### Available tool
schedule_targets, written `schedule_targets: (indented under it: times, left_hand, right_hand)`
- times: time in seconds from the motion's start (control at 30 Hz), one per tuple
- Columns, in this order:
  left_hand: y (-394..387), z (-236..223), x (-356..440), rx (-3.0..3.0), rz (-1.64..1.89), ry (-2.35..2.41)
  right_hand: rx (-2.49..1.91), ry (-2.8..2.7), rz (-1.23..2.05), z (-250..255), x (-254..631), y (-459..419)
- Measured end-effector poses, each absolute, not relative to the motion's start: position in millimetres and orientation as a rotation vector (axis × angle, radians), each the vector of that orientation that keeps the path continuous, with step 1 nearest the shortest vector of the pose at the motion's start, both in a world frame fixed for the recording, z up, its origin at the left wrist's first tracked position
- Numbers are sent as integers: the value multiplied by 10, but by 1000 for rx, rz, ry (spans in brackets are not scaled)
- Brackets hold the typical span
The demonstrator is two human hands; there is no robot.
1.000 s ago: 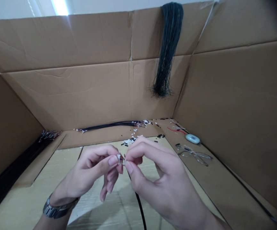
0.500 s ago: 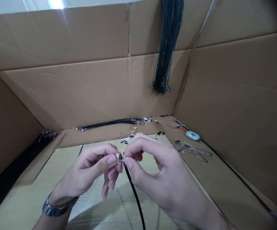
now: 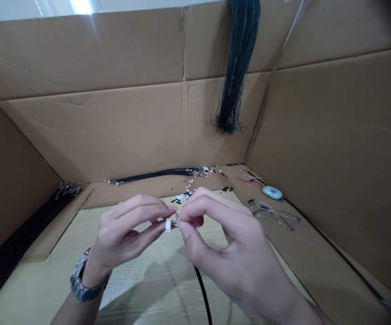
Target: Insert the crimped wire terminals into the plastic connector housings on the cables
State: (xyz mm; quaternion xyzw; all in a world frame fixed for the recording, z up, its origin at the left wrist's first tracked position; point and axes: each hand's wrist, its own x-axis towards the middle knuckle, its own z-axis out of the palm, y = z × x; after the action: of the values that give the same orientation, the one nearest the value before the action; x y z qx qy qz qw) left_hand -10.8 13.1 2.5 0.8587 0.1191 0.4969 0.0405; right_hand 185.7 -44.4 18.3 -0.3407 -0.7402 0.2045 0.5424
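My left hand (image 3: pixel 127 234), with a metal watch (image 3: pixel 80 284) on its wrist, pinches a small white connector (image 3: pixel 168 224) between thumb and forefinger. My right hand (image 3: pixel 222 243) meets it from the right, thumb and forefinger pinched on the thin wire ends of a black cable (image 3: pixel 204 295) that drops down between my arms. The two hands touch at the connector, above a pale wooden surface (image 3: pixel 46 289).
Cardboard walls (image 3: pixel 333 135) close in the work area on three sides. A black wire bundle (image 3: pixel 236 67) hangs over the back wall. More black cables (image 3: pixel 158 174) and small loose parts (image 3: pixel 181 197) lie at the back. Eyeglasses (image 3: pixel 274 215) and a pale oval object (image 3: pixel 272 192) lie at the right.
My left hand has turned, its lower fingers now stretched under the connector, and its wrist has moved right. The right hand holds its pinch in nearly the same place.
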Motion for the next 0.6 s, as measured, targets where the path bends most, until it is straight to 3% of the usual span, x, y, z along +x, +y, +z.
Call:
schedule_targets:
  times: [0.17, 0.37, 0.47, 0.6]
  left_hand:
    - [123, 30, -124, 2742, 1699, 405]
    - [95, 54, -116, 2731, 1647, 355]
    - [36, 36, -82, 2270, 1502, 566]
    - [-15, 24, -59, 1539, 1032, 609]
  right_hand:
    - [-799, -1750, 445, 184, 1850, -453]
    - [-764, -1777, 388, 159, 1847, -427]
    - [-719, -1797, 212, 158, 1839, -404]
    - [-698, -1878, -103, 161, 1858, -396]
